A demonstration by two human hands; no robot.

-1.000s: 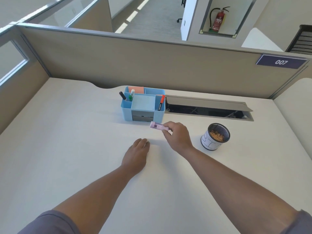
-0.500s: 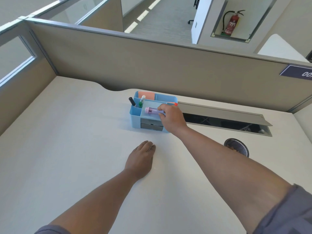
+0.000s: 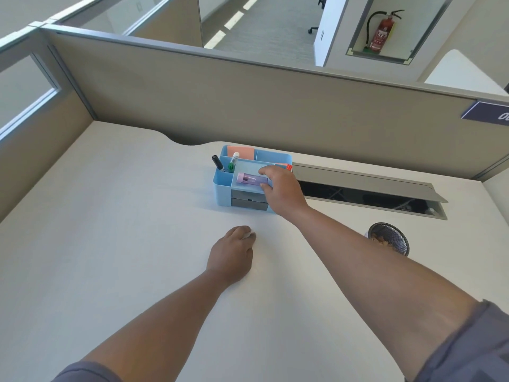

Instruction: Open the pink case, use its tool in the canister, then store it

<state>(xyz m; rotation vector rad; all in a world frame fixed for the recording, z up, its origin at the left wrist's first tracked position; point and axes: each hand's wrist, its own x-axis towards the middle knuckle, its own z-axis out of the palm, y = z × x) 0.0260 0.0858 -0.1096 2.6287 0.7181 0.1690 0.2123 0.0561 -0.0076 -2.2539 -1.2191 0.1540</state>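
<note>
The pink case [image 3: 252, 179], a small pink and purple tube, lies on its side in the top tray of the blue desk organizer [image 3: 223, 186]. My right hand [image 3: 281, 188] reaches over the organizer, its thumb and fingers at the case's right end; the index finger is lifted slightly above it. My left hand [image 3: 232, 255] rests palm down on the desk, holding nothing. The canister [image 3: 392, 238], a black mesh cup with orange-brown bits inside, stands to the right, partly hidden behind my right forearm.
The organizer holds a black marker [image 3: 218, 162], a green-tipped pen [image 3: 232, 162], orange notes [image 3: 241, 153] and an orange marker [image 3: 287, 167]. An open cable slot [image 3: 366, 199] runs right of it. Partition walls [image 3: 248, 106] close the desk's back and left.
My right hand carried the pink case from the desk up and left into the organizer's top tray. The view shifted left, so the canister slid behind my forearm. The left hand stayed put.
</note>
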